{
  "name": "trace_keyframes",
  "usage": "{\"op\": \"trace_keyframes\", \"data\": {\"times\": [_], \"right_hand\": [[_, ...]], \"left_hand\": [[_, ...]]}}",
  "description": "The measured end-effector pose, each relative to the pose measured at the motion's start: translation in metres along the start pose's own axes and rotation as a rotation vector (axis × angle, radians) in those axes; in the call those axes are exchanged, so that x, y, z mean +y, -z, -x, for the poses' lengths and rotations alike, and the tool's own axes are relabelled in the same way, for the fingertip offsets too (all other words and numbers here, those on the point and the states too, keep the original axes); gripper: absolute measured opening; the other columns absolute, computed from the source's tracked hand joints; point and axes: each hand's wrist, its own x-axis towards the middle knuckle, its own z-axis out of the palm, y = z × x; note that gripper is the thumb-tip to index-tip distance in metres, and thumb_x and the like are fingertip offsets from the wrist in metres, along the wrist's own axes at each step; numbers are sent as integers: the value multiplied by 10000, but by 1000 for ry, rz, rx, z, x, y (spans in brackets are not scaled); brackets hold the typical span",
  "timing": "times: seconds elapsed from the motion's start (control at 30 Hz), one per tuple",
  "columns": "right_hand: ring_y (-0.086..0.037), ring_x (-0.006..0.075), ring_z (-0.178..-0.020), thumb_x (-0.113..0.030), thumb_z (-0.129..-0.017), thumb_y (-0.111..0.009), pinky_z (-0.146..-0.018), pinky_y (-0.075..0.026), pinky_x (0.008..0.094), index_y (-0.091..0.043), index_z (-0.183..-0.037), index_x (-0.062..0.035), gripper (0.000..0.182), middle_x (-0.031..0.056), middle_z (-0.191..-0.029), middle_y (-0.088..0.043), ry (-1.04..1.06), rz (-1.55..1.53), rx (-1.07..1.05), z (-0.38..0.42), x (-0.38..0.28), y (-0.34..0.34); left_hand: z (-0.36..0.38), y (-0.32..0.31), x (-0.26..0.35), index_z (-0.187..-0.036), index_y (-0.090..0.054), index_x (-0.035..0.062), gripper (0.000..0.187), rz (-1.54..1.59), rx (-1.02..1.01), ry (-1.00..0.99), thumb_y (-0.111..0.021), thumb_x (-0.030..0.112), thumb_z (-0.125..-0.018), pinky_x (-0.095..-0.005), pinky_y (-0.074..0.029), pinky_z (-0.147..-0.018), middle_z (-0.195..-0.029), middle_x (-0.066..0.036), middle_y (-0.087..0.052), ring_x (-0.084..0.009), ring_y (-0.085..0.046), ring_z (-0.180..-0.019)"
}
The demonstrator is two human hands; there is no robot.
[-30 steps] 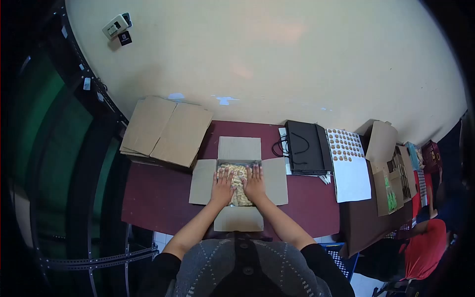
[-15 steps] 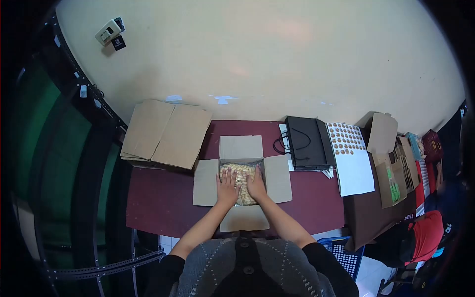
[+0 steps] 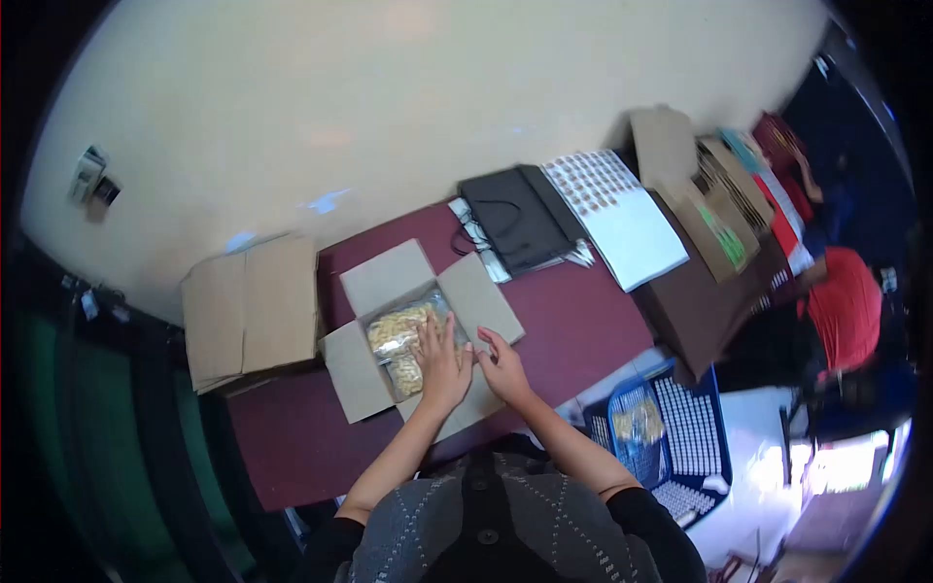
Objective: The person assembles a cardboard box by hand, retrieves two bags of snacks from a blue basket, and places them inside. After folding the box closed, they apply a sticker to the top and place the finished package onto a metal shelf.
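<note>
Since a second ago the view is swinging to the right and tilting, so the open cardboard box (image 3: pixel 420 330) is now sitting left of centre on the dark red counter (image 3: pixel 583 321), and a blue basket (image 3: pixel 671 432) is coming into sight below the counter's edge. The left hand (image 3: pixel 439 364) is lying flat on the clear packet of pale snacks (image 3: pixel 400 335) inside the box, fingers spread and gripping nothing. The right hand (image 3: pixel 502 364) is lifting off the packet and hovering at the box's near flap, fingers loosely apart and empty. The packet's contents are too blurred to identify, and the box's inside is mostly hidden beneath the packet and hand.
</note>
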Motion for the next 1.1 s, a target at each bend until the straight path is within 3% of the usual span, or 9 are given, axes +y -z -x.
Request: {"op": "trace_keyframes", "data": {"times": [0.1,0.23,0.37,0.47,0.57,0.7,0.83,0.97,1.1], "right_hand": [[-498,321,-1199,-113,-877,-554,-984,-396,377,-482,-1264,-12,407,205,-1248,-538,-11,-1,270,35,21,42],[-526,304,-1151,-108,-897,-538,-978,-407,376,-495,-1245,-18,362,189,-1197,-562,-211,86,552,100,47,109],[-562,289,-1091,-130,-911,-528,-923,-434,359,-422,-1310,-39,422,184,-1155,-581,-364,199,833,181,80,162],[-610,272,-886,-213,-934,-514,-806,-460,351,-316,-1383,-58,514,162,-1028,-617,-571,110,1120,242,102,197],[-603,265,-870,-258,-941,-509,-803,-455,351,-314,-1387,-58,526,161,-1005,-616,-696,78,1272,286,138,221],[-591,248,-844,-284,-940,-516,-806,-451,349,-315,-1388,-55,542,156,-962,-611,-744,-28,1383,339,194,252],[-600,187,-876,-334,-935,-519,-804,-438,293,-327,-1378,-60,555,116,-939,-656,-978,-97,1338,353,235,265],[-536,138,-638,-330,-913,-544,-603,-442,276,-323,-1382,-52,588,105,-963,-653,-1049,-141,1191,368,336,242],[-579,161,-721,-325,-908,-556,-670,-457,266,-320,-1391,-71,594,102,-1008,-648,-1100,-290,1022,347,367,227]], "left_hand": [[5,-25,53,-1411,-326,97,592,97,-40,-252,-489,340,-897,-672,-64,-1037,-1466,-264,-186,-494,-120,-1355],[25,-60,112,-1402,-343,104,588,196,-250,-577,-512,303,-876,-661,-77,-1044,-1452,-255,-219,-492,-135,-1351],[63,-95,152,-1375,-380,96,555,227,-461,-742,-528,259,-866,-637,-99,-1059,-1453,-251,-220,-484,-142,-1353],[86,-119,187,-1340,-420,83,515,233,-623,-885,-539,226,-859,-606,-136,-1074,-1453,-247,-221,-476,-151,-1355],[94,-163,209,-1278,-474,61,459,252,-736,-981,-552,200,-847,-566,-188,-1084,-1434,-246,-260,-468,-181,-1348],[97,-236,251,-1225,-518,73,396,261,-801,-975,-569,171,-844,-496,-238,-1089,-1389,-218,-345,-425,-276,-1320],[82,-343,252,-1144,-557,47,335,291,-1096,-512,-559,193,-842,-396,-381,-992,-1208,-227,-520,-362,-487,-1149],[73,-421,238,-1169,-563,83,398,-58,-1102,-344,-575,303,-838,-409,-424,-941,-1161,-207,-574,-362,-538,-1097],[73,-477,194,-1193,-560,77,445,-280,-1281,-190,-581,342,-836,-382,-424,-944,-1147,-197,-601,-334,-559,-1087]]}}
